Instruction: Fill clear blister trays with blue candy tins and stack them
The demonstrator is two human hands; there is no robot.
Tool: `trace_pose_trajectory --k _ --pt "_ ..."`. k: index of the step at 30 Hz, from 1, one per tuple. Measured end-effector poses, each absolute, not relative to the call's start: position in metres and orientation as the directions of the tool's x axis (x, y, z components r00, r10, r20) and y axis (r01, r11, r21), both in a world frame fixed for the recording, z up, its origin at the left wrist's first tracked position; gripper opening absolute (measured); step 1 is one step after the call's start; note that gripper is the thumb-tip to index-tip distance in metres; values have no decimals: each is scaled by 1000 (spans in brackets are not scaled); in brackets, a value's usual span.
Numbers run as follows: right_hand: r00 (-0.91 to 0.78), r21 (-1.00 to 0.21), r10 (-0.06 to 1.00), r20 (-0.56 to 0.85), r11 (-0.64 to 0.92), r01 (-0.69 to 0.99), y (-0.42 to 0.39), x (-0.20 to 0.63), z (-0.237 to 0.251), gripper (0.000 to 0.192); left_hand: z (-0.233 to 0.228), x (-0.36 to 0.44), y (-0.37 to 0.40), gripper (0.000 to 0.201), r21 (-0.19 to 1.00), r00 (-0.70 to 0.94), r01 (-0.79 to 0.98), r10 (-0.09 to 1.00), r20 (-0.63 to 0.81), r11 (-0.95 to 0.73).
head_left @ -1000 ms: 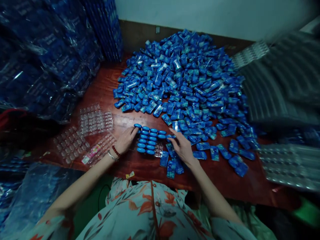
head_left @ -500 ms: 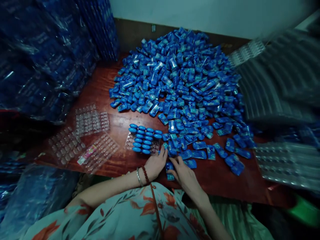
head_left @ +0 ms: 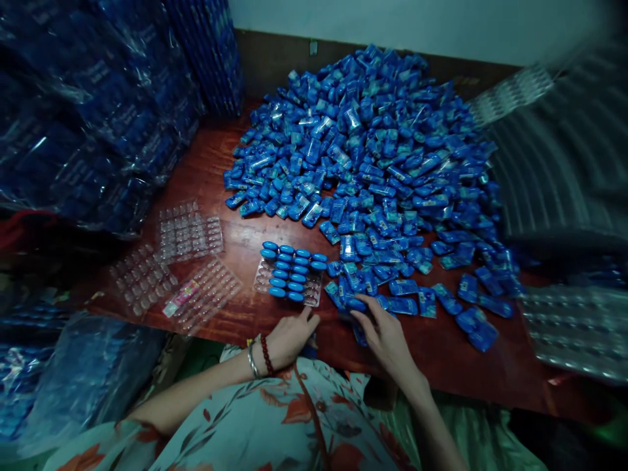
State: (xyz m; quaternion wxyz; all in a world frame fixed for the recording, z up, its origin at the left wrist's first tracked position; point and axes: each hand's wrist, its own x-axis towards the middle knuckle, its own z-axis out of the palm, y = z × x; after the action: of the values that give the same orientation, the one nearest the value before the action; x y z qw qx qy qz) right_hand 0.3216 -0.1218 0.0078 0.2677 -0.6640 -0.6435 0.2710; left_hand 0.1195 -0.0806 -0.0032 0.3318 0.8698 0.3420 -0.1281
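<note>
My right hand (head_left: 387,337) is at the front edge of the pile, thumb and fingers pinched on a small blue oval piece (head_left: 357,302). Below its fingertips lies a blue packet (head_left: 360,335). My left hand (head_left: 290,335) is at the table's front edge, its fingers curled together. A bit of blue shows under these fingers, too hidden to name. Just beyond my left hand, a clear blister tray (head_left: 314,294) carries several glossy blue oval pieces (head_left: 287,275) in rows. Small blue wrapped packets (head_left: 363,150) form a big heap behind my right hand.
Empty clear blister trays (head_left: 189,232) lie on the left of the red-brown table (head_left: 230,320), one with a pink label (head_left: 181,297). Tall stacks of blue plastic-wrapped packs (head_left: 98,118) stand at the left. More clear trays (head_left: 579,333) are stacked at the right.
My hands have come apart. The left has drawn back toward the table edge, and the right now pinches a blue oval piece by the pile. The view has shifted slightly.
</note>
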Motion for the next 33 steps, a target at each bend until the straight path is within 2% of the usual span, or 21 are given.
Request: trace_pose_trajectory --k 3,6,9,12,14,16,21,25,29,33 --pt "86 -750 982 167 70 658 -97 298 0 20 -1 87 -77 14 610 731 656 573 -369 -444" --pt "55 -756 959 277 182 629 -79 283 -20 20 11 51 -76 8 714 648 626 718 -255 -312" --pt "-95 -692 960 263 256 675 -70 286 -35 28 25 17 -68 15 730 488 623 869 -83 -280" --pt "-262 -508 946 190 323 799 -65 297 -33 35 27 -3 -48 17 679 306 668 944 123 -304" --pt "-347 -345 927 145 376 860 -61 300 -24 38 20 -4 -32 15 653 271 682 943 194 -330" --pt "-416 -202 906 82 424 883 -56 298 -12 40 9 0 -18 15 619 339 682 919 204 -389" --pt "-499 21 857 -128 506 863 -42 281 11 38 -6 13 -3 28 398 509 771 857 86 -498" --pt "-488 79 853 -188 508 858 -35 269 17 32 -6 15 -5 34 327 626 720 776 74 -612" --pt "-490 97 847 -206 516 851 -32 266 18 29 -11 17 -10 32 261 644 713 755 122 -650" --pt "-467 116 854 -230 501 858 -32 267 20 28 -14 18 -10 32 237 678 698 730 88 -676"
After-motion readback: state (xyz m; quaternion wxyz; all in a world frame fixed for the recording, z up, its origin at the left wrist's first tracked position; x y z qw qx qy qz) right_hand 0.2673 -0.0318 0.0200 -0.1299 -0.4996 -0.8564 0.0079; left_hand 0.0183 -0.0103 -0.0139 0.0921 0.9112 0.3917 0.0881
